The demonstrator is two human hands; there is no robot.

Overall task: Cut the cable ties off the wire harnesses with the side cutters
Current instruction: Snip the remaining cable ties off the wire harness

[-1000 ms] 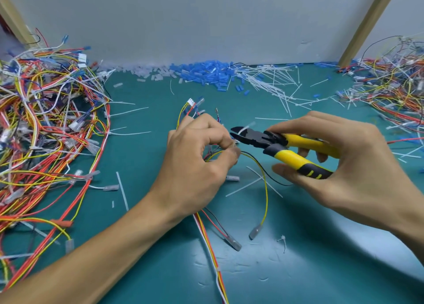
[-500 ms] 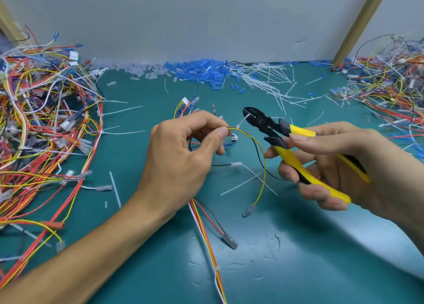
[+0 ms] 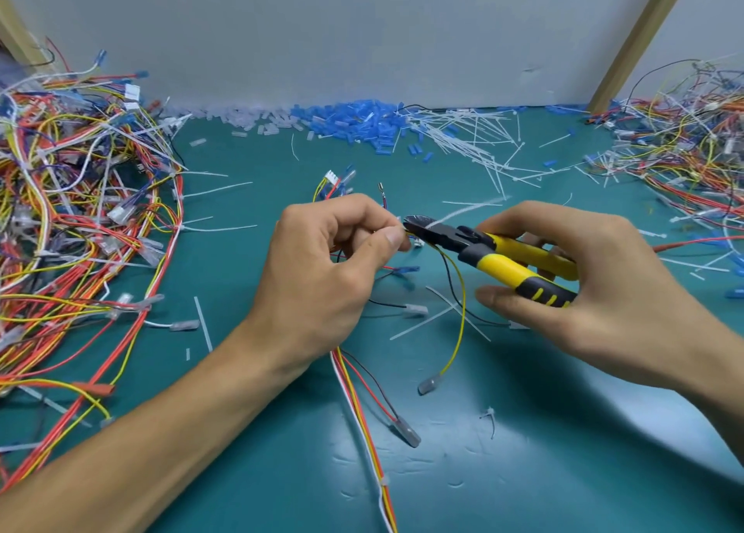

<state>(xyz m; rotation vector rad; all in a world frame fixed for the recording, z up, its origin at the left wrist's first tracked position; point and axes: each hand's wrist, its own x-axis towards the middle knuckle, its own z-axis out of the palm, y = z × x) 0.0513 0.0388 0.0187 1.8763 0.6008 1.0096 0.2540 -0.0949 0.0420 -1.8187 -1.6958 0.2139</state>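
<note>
Head camera: the left hand (image 3: 322, 274) is curled into a pinch. Its thumb and forefinger tips (image 3: 392, 236) clamp a wire harness (image 3: 362, 395) right at the nose of the side cutters (image 3: 499, 256). From under this palm the harness's red, yellow and white wires run toward the near edge of the green mat (image 3: 563, 472). A white connector (image 3: 331, 176) pokes out beyond the knuckles.

The right hand (image 3: 596, 287) wraps the cutters' yellow-and-black handles, thumb along the near handle and fingers curled over the far one. The black nose points at the left fingertips and almost touches the thumb tip. A white cable tie (image 3: 463, 210) sits at the blades, its tail streaking away, blurred, past the right forefinger. Whether the blades have bitten through it cannot be told.

Below the gap between the two hands, a yellow wire (image 3: 461, 331) droops to a clear-sleeved terminal. Well beyond the left knuckles lies a tangled harness pile (image 3: 80, 230), and past the right hand another pile (image 3: 684, 150). Far ahead of the fingertips, blue sleeves (image 3: 350, 123) and loose white ties (image 3: 475, 142) litter the mat by the wall.
</note>
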